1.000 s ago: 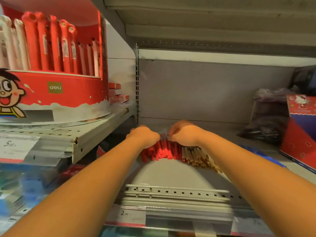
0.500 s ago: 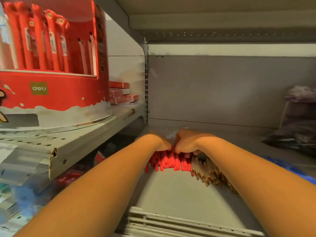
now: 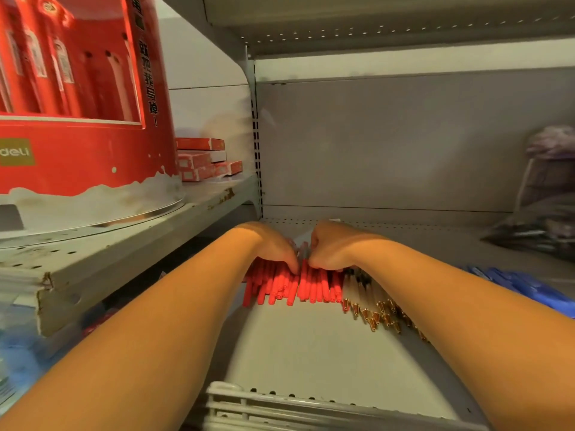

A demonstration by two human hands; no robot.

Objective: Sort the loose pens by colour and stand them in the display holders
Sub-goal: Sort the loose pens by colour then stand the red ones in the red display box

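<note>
A row of loose red pens (image 3: 281,286) lies side by side on the grey lower shelf (image 3: 311,346). Clear pens with gold tips (image 3: 370,306) continue the row to the right. My left hand (image 3: 273,247) and my right hand (image 3: 331,245) sit close together on the far ends of the red pens, fingers curled down onto them. Most fingertips are hidden behind the knuckles. A big red round display holder (image 3: 81,150) with red pens standing in it is on the upper left shelf.
Small red boxes (image 3: 205,160) are stacked behind the holder. Blue pens (image 3: 529,289) lie on the shelf at the right, beyond my right forearm. Dark bagged goods (image 3: 541,219) fill the far right corner. A white slotted rail (image 3: 280,409) runs along the shelf's front edge.
The view has moved in closer to the shelf. My hands have drawn together over the middle of the red pens, bunching them.
</note>
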